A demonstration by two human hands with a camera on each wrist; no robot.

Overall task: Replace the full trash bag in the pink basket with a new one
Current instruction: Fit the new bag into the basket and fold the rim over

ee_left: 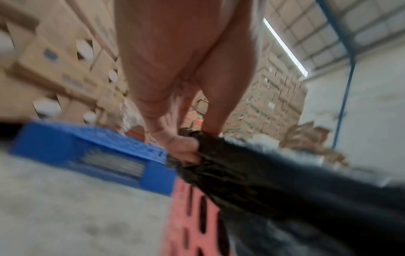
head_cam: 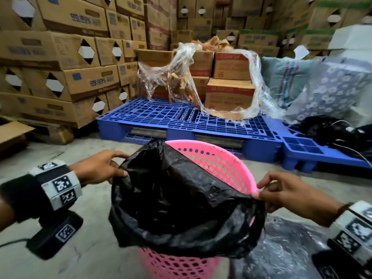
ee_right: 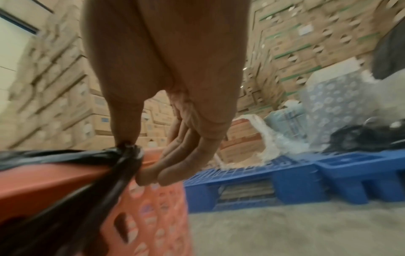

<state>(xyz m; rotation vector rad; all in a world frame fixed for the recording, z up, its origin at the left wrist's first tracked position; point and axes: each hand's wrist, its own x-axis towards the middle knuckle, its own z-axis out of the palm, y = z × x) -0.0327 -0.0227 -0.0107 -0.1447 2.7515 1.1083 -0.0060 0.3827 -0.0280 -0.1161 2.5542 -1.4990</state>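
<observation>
A pink perforated basket (head_cam: 219, 164) stands on the concrete floor in front of me. A black trash bag (head_cam: 181, 202) is spread over its mouth, covering the near and left rim, with the far right rim bare. My left hand (head_cam: 114, 168) pinches the bag's edge at the left (ee_left: 192, 143), and its fingers curl into the black plastic. My right hand (head_cam: 261, 192) pinches the bag's edge at the right rim (ee_right: 129, 149) between thumb and forefinger, the other fingers hanging loose beside the basket (ee_right: 153, 216).
A blue plastic pallet (head_cam: 181, 117) lies just beyond the basket with cartons and loose clear wrap (head_cam: 251, 83) on it. Stacked cardboard boxes (head_cam: 60, 57) wall the left and back. A filled clear-and-dark bag (head_cam: 281, 248) lies on the floor at my right.
</observation>
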